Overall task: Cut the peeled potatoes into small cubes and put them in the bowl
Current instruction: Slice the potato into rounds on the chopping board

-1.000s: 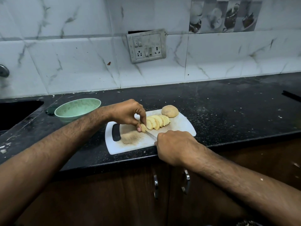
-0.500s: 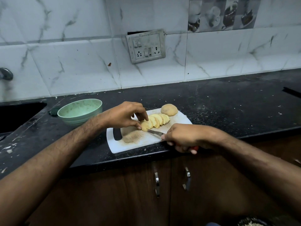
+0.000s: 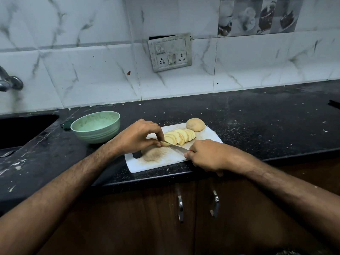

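Observation:
A white cutting board (image 3: 207, 138) lies on the black counter near its front edge. On it a row of pale potato slices (image 3: 181, 136) leans together, with a whole peeled potato (image 3: 195, 124) behind them. My left hand (image 3: 138, 137) pinches the end piece of the sliced potato at the row's left. My right hand (image 3: 206, 155) grips a knife (image 3: 176, 147) by its handle, the blade lying low against that end piece. A light green bowl (image 3: 95, 127) stands left of the board and holds no potato.
A dark sink (image 3: 22, 129) is sunk into the counter at the far left, with a tap (image 3: 9, 81) above it. A brownish smear (image 3: 152, 155) marks the board's left part. Cupboard doors with metal handles (image 3: 181, 207) are below. A socket plate (image 3: 170, 52) is on the tiled wall.
My right hand turned the knife from upright to low and angled, the blade sliding toward the end piece. My left hand stayed pinching the potato's left end. The camera shifted slightly.

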`<state>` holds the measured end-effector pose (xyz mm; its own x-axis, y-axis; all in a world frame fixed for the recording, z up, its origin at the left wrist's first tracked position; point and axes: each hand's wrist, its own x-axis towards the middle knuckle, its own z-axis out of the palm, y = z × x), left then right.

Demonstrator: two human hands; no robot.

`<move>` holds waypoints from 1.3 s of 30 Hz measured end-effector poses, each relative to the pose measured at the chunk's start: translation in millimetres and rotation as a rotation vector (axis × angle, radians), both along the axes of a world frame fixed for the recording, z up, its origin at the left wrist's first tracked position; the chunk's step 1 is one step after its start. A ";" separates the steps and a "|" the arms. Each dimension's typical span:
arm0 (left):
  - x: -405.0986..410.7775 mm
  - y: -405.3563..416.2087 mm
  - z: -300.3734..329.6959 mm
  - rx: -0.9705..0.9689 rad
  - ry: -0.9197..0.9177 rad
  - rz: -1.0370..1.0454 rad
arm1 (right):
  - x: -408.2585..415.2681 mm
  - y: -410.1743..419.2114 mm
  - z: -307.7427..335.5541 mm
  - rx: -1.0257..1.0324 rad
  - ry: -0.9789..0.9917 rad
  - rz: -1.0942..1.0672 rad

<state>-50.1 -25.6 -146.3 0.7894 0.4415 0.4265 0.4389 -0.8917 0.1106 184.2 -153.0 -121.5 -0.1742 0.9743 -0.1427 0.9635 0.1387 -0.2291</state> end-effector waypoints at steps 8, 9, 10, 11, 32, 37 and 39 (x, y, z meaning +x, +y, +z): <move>-6.2 -1.7 13.9 -0.215 0.080 0.033 | 3.1 5.5 -4.9 0.076 -0.067 0.000; -4.3 -2.7 13.8 -0.226 0.075 0.046 | 3.2 6.6 -5.0 0.094 -0.070 0.000; -2.5 -3.0 13.0 -0.215 0.063 0.055 | 3.2 8.0 -5.0 0.106 -0.067 0.000; -1.0 -3.6 11.8 -0.196 0.048 0.058 | 3.6 9.4 -5.2 0.111 -0.062 -0.001; -9.8 -24.6 -20.9 0.088 -0.112 0.095 | -7.7 4.4 -9.6 0.166 -0.113 0.073; -8.6 -28.6 -20.2 0.088 -0.154 0.071 | -13.6 0.4 -5.3 0.189 -0.163 0.096; -8.8 -28.3 -22.6 0.104 -0.157 0.098 | -15.6 -0.5 -5.1 0.209 -0.191 0.104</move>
